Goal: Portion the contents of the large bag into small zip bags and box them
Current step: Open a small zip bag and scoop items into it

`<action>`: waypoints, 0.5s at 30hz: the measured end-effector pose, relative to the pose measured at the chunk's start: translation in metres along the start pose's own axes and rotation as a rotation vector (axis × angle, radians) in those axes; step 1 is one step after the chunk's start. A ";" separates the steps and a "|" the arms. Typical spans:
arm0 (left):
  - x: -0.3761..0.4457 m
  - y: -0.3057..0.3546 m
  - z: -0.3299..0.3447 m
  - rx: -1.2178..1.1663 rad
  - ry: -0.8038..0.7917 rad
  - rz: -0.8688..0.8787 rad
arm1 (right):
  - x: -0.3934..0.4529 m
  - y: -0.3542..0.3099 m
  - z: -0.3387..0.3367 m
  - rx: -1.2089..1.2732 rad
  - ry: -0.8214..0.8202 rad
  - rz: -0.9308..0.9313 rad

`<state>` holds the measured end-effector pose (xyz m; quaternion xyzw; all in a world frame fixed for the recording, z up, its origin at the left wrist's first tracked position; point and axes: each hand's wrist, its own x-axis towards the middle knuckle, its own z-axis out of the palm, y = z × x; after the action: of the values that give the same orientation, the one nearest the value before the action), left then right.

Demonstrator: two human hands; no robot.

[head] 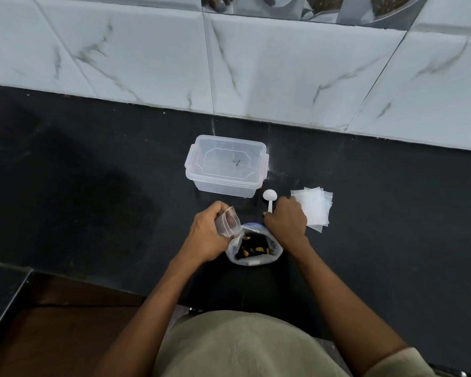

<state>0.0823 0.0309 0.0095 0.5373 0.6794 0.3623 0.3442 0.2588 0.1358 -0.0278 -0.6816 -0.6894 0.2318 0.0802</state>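
On the black worktop (93, 172), the left hand (210, 235) grips a small zip bag (229, 220) above the open large bag (253, 248) near the front edge. The right hand (286, 221) curls round a white spoon (269, 200). A lidded box (226, 165) sits toward the back edge, spare bags (314, 208) right of the spoon.

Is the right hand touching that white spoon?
Touching. The head view shows the right hand with fingers curled around the white spoon handle, bowl sticking out.
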 end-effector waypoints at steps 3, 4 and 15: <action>0.001 0.000 0.000 -0.002 -0.009 -0.016 | 0.003 -0.001 0.004 0.051 -0.003 0.003; 0.001 -0.001 0.000 -0.006 -0.006 -0.023 | 0.003 0.000 0.004 0.080 -0.005 0.008; -0.019 -0.015 0.009 0.019 0.026 -0.094 | -0.042 0.023 -0.025 0.342 0.308 -0.282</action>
<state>0.0869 0.0112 -0.0064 0.5032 0.7118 0.3460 0.3468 0.2925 0.0995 -0.0074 -0.5828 -0.7079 0.2249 0.3296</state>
